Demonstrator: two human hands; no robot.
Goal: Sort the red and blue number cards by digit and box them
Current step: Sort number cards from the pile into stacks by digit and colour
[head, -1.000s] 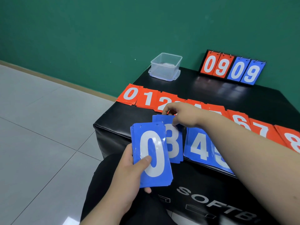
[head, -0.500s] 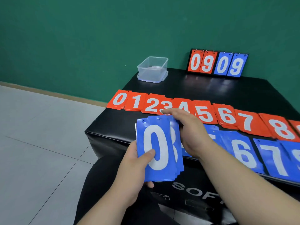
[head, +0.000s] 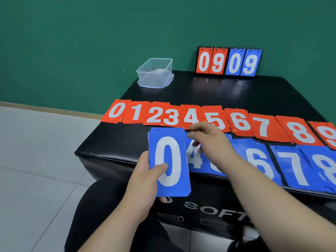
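My left hand (head: pixel 145 180) grips a stack of blue cards (head: pixel 169 160) with a 0 on top, thumb across the face, held over the near edge of the black box top (head: pixel 112 142). My right hand (head: pixel 209 140) hovers just right of that stack, above the blue 4 pile (head: pixel 195 159), fingers loosely curled and holding nothing. A row of red piles, 0 to 9 (head: pixel 241 122), lies across the middle. Nearer me lie the blue 6 (head: pixel 258 164), 7 (head: pixel 294 168) and 8 (head: pixel 325 168) piles. My right arm hides the blue pile between 4 and 6.
A clear plastic container (head: pixel 154 73) stands at the back left corner of the box top. A flip scoreboard (head: pixel 229 61) reading 09 09 leans against the green wall. Tiled floor (head: pixel 36 160) lies to the left. My dark-clothed knees are below the front edge.
The blue 3 cards went behind the 0 stack in my left hand. My right hand let go of them and moved right, over the blue 4 pile.
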